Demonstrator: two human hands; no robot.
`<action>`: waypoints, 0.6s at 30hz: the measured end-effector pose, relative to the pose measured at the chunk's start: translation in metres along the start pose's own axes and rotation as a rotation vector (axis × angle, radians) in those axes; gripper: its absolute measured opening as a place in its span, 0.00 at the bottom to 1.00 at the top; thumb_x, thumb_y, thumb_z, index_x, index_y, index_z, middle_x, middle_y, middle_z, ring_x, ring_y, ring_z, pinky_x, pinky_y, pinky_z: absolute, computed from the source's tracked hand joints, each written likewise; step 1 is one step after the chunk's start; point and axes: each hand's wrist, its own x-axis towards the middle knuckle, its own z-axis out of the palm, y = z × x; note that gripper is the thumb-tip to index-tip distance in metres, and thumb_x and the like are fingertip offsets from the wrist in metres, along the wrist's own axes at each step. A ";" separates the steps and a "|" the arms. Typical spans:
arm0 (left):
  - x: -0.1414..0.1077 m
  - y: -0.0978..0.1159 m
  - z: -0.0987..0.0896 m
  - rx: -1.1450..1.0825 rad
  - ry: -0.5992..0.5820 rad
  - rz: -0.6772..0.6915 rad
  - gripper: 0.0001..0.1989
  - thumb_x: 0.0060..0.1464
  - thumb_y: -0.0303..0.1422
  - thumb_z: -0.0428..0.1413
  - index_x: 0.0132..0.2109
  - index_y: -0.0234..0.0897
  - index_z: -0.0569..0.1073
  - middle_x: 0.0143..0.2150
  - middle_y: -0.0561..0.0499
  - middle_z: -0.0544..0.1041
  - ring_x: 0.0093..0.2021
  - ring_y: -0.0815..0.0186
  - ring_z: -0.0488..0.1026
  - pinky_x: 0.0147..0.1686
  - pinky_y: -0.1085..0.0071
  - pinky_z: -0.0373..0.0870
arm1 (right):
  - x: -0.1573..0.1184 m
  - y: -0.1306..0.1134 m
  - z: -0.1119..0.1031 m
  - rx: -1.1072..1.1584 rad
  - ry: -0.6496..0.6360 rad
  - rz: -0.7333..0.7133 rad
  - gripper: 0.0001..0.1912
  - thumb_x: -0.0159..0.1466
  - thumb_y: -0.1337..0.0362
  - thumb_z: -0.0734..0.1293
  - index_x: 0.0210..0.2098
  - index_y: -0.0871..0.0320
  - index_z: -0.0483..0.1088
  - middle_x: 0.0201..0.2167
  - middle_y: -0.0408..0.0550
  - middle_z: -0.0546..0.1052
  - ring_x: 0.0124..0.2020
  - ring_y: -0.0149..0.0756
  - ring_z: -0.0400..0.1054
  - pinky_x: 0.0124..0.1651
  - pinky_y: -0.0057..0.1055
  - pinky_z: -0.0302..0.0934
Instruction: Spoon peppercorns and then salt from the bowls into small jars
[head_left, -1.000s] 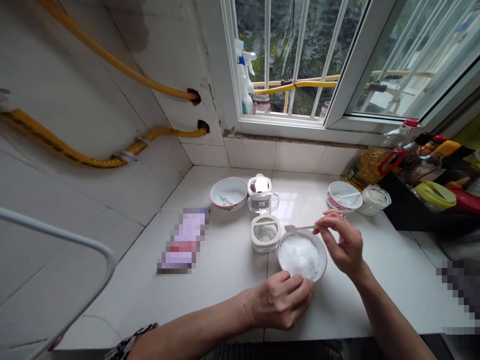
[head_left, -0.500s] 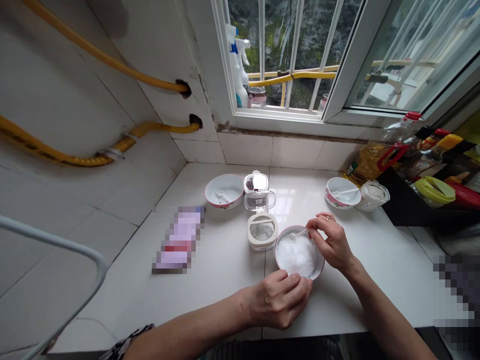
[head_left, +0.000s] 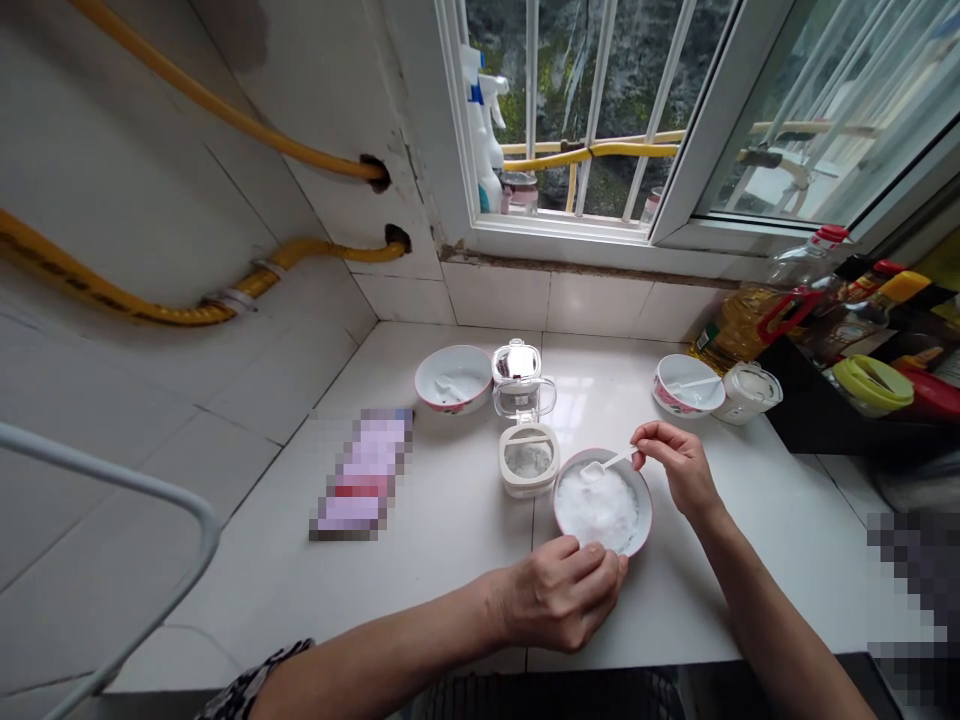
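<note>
A bowl (head_left: pixel 646 512) of white granular powder (head_left: pixel 600 508) stands on the white counter near its front. My left hand (head_left: pixel 568 592) grips the bowl's near rim with bent fingers. Between the thumb and fingers of my right hand (head_left: pixel 670 460) is the handle of a small white spoon (head_left: pixel 596 470); its scoop end is over the powder at the far side. Just left of the bowl sits a square clear jar (head_left: pixel 529 462) with its lid (head_left: pixel 517 362) flipped back, some pale content inside.
Behind to the left is a bowl (head_left: pixel 454 380) with a small spoon. At the right are another bowl (head_left: pixel 686 388) with a spoon, a closed jar (head_left: pixel 750 390), an oil bottle (head_left: pixel 739 315) and condiments. A blurred purple packet (head_left: pixel 367 475) lies left; a white metal rail (head_left: pixel 150 465) crosses the left side.
My right hand has moved slightly right and back from the bowl, and more of the spoon shows, its scoop now visible above the powder. My left hand stays at the rim.
</note>
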 end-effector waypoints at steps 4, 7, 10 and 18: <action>0.000 0.000 0.001 -0.016 0.007 0.007 0.07 0.60 0.23 0.55 0.42 0.23 0.77 0.34 0.45 0.74 0.32 0.68 0.71 0.21 0.73 0.65 | 0.001 -0.002 0.004 0.089 0.007 0.027 0.05 0.53 0.61 0.70 0.26 0.57 0.74 0.17 0.41 0.74 0.22 0.34 0.68 0.35 0.34 0.64; 0.000 0.000 0.001 -0.007 0.019 0.010 0.07 0.59 0.22 0.56 0.42 0.22 0.77 0.34 0.45 0.73 0.32 0.68 0.71 0.21 0.72 0.64 | -0.007 -0.006 0.016 0.086 -0.004 -0.040 0.07 0.58 0.58 0.70 0.32 0.56 0.73 0.22 0.43 0.77 0.28 0.37 0.73 0.39 0.36 0.66; 0.000 0.000 0.002 0.005 0.018 0.009 0.06 0.60 0.22 0.55 0.40 0.25 0.77 0.35 0.45 0.74 0.32 0.68 0.71 0.22 0.72 0.65 | -0.016 -0.010 0.030 -0.025 0.001 -0.227 0.05 0.64 0.60 0.67 0.37 0.54 0.72 0.29 0.45 0.80 0.33 0.40 0.76 0.40 0.37 0.68; -0.005 0.002 0.006 -0.046 0.039 -0.005 0.07 0.59 0.22 0.53 0.37 0.26 0.77 0.36 0.43 0.75 0.32 0.66 0.71 0.22 0.70 0.64 | -0.018 -0.017 0.037 -0.550 -0.185 -0.894 0.13 0.65 0.74 0.61 0.40 0.53 0.73 0.31 0.46 0.81 0.32 0.38 0.73 0.49 0.44 0.64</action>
